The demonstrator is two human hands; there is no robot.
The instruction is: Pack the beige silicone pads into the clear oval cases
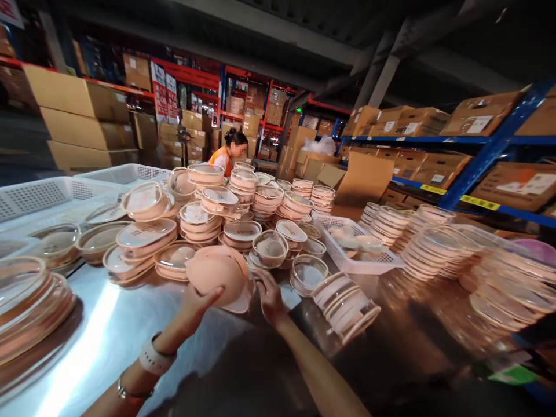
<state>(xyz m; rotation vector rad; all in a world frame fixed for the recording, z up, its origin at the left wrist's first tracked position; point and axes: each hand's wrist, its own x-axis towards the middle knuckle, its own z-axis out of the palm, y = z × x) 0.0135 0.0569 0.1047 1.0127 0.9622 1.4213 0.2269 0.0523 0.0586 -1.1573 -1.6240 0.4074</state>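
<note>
a blue shelving rack (481, 161) fills the right of the frame, bearing brown cartons (420, 123). a shiny metal table (145, 315) spreads across the bottom, crowded at centre by a heap of clear-lidded oval cases (242, 231). at upper left stand stacked cardboard boxes (65, 95); behind the heap, a co-worker in an orange vest (221, 161). a white perforated basket (369, 267), right of centre, holds more beige pieces. at lower centre, the left hand (197, 304) is clamped on a beige moulded cup (215, 269), thumb on top, above the table just in front of the heap. the right hand (271, 298) has its bent fingers at the cup's right edge; i cannot tell whether they grip it. a pale wristband (155, 358) circles the left wrist.
</note>
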